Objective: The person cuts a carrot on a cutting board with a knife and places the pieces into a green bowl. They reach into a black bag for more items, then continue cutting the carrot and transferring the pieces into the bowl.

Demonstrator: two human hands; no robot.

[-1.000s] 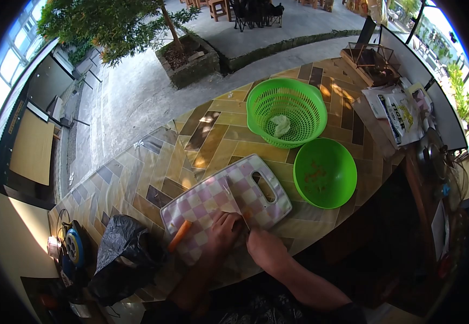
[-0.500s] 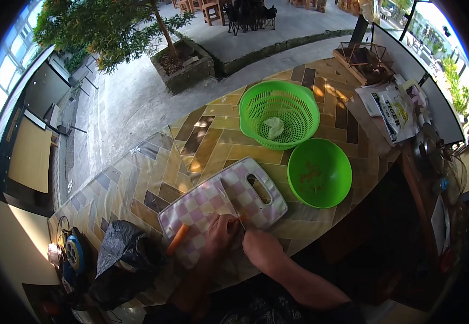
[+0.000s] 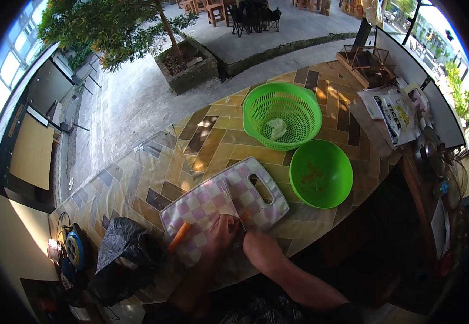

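Observation:
My right hand point(image 3: 259, 249) is closed around the handle end of a knife point(image 3: 230, 197), whose blade points away across the chopping board point(image 3: 191, 202) with its pink and white checks. Close against the blade, my left hand point(image 3: 222, 231) rests on the board with its fingers curled; what they press on is hidden. Small orange carrot bits point(image 3: 245, 215) show just right of the blade. A carrot point(image 3: 179, 237) lies over the board's left edge, beside my left wrist.
Beyond the board stand a green colander point(image 3: 254, 110) holding a pale crumpled piece and a green bowl point(image 3: 340, 183) with orange bits. A black plastic bag point(image 3: 121, 245) sits at left. Packets point(image 3: 396, 119) and a glass-sided box point(image 3: 367, 65) lie at the far right.
The view has shifted slightly. Both hands and the knife stay at nearly the same place on the board.

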